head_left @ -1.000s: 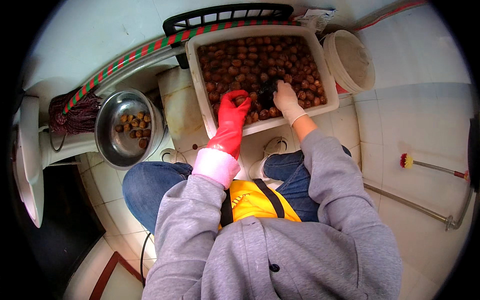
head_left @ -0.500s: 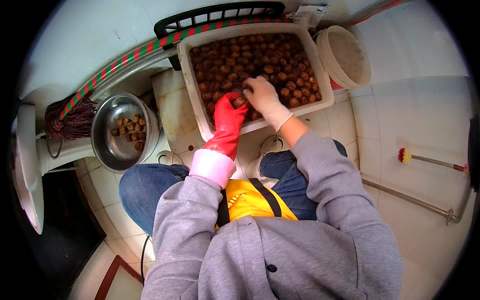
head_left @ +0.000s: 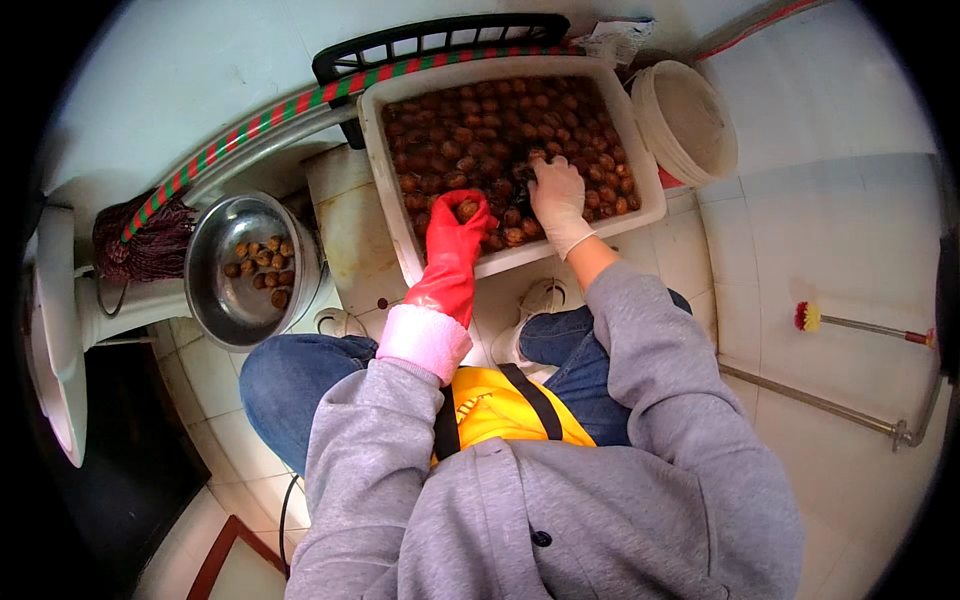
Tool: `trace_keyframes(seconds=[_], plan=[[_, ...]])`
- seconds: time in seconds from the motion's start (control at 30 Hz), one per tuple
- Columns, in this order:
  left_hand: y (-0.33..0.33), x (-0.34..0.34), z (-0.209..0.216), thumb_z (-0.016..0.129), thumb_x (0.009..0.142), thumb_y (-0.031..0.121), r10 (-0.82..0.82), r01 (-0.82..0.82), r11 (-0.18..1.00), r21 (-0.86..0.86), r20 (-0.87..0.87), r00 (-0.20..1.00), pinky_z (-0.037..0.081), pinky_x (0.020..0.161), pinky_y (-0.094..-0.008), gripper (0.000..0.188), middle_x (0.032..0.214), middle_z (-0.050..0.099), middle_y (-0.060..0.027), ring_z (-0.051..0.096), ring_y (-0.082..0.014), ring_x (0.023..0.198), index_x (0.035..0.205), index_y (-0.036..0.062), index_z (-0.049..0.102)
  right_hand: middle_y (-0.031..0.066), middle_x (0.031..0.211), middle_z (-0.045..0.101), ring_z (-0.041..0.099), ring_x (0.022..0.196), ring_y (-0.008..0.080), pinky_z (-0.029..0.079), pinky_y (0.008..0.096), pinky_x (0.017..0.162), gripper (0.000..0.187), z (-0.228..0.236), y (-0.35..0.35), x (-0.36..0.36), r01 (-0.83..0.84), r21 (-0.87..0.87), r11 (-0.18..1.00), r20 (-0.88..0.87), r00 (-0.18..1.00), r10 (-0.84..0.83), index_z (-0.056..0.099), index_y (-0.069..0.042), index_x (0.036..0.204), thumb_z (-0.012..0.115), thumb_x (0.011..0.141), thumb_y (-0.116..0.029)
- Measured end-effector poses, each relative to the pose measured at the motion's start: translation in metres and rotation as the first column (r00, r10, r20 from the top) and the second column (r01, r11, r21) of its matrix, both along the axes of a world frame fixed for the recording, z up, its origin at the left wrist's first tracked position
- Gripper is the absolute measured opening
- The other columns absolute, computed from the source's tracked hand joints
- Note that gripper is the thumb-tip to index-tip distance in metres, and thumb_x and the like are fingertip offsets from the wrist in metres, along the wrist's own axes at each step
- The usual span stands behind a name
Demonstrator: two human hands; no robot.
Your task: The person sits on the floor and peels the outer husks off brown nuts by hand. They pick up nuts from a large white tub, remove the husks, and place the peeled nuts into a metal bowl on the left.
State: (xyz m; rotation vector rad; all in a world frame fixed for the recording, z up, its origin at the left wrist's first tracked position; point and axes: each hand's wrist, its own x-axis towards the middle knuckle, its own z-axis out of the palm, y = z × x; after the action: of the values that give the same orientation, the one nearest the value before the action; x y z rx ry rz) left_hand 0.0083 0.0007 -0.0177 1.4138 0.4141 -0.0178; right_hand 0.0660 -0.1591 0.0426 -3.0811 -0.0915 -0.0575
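A white rectangular tub (head_left: 648, 190) holds many brown walnuts (head_left: 455, 135) in dark water. My left hand (head_left: 455, 235), in a red rubber glove with a pink cuff, is closed around a walnut (head_left: 467, 210) over the tub's near side. To its right, my right hand (head_left: 560, 200) wears a thin whitish glove and reaches down among the walnuts. Its fingers are bent at the water, by a dark patch whose nature I cannot make out; the fingertips are partly hidden.
A metal basin (head_left: 215, 300) with several lighter walnuts (head_left: 265, 262) stands at left, near a mop head (head_left: 145, 240) with a striped handle (head_left: 250, 125). Behind the tub leans a black plastic rack (head_left: 440, 38). A whitish bucket (head_left: 655, 125) is at right. Pipes (head_left: 810, 400) run along the right wall.
My right hand has moved right, away from the left hand, and down into the walnuts. My left hand keeps hold of its walnut, which now shows more plainly.
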Motion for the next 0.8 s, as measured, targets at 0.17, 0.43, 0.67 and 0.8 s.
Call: trace_keyframes(seconds=[0.17,0.43,0.67,0.8], plan=[[-0.007,0.003,0.011,0.074,0.084,0.015,-0.146,0.14,0.967,-0.214,-0.016,0.989,0.053,0.069,-0.028,0.053,0.107,0.064,-0.0077,0.064,-0.0142,0.084,0.13,0.006,0.051,0.0173,0.11,0.06,0.058,0.105,0.0364,0.048,0.0424,0.09,0.036,-0.017,-0.005,-0.007,0.037,0.332,0.943,-0.191,0.981,0.028,0.063,-0.009,0.114,0.07,0.081,-0.02],[0.012,0.011,-0.073,0.076,0.078,0.018,-0.118,0.121,0.991,-0.056,0.054,0.992,0.051,0.063,-0.0294,0.061,0.107,0.064,-0.0097,0.062,-0.0146,0.082,0.131,0.0046,0.049,0.0178,0.102,0.06,0.057,0.102,0.0379,0.048,0.0433,0.089,0.029,0.032,0.062,-0.023,-0.309,0.541,0.782,-0.073,0.909,0.409,0.064,-0.009,0.107,0.067,0.08,-0.019],[-0.02,0.001,0.028,0.072,0.078,0.002,-0.195,0.181,0.967,-0.179,-0.065,0.979,0.052,0.077,-0.0297,0.047,0.111,0.064,-0.0094,0.062,-0.0185,0.096,0.122,0.0032,0.054,0.019,0.107,0.063,0.059,0.102,0.0381,0.048,0.0429,0.088,0.029,0.005,0.006,-0.01,0.029,0.505,0.863,-0.037,0.999,-0.012,0.063,-0.005,0.107,0.068,0.081,-0.017],[-0.008,0.001,0.001,0.072,0.078,-0.003,-0.044,0.074,0.976,-0.204,0.146,0.988,0.051,0.075,-0.0268,0.052,0.109,0.063,-0.0076,0.061,-0.0168,0.095,0.126,0.0032,0.053,0.0213,0.116,0.06,0.058,0.108,0.0394,0.049,0.0426,0.09,0.037,0.003,0.02,-0.009,0.067,0.672,0.738,-0.202,0.975,0.096,0.061,-0.007,0.113,0.071,0.08,-0.021]])
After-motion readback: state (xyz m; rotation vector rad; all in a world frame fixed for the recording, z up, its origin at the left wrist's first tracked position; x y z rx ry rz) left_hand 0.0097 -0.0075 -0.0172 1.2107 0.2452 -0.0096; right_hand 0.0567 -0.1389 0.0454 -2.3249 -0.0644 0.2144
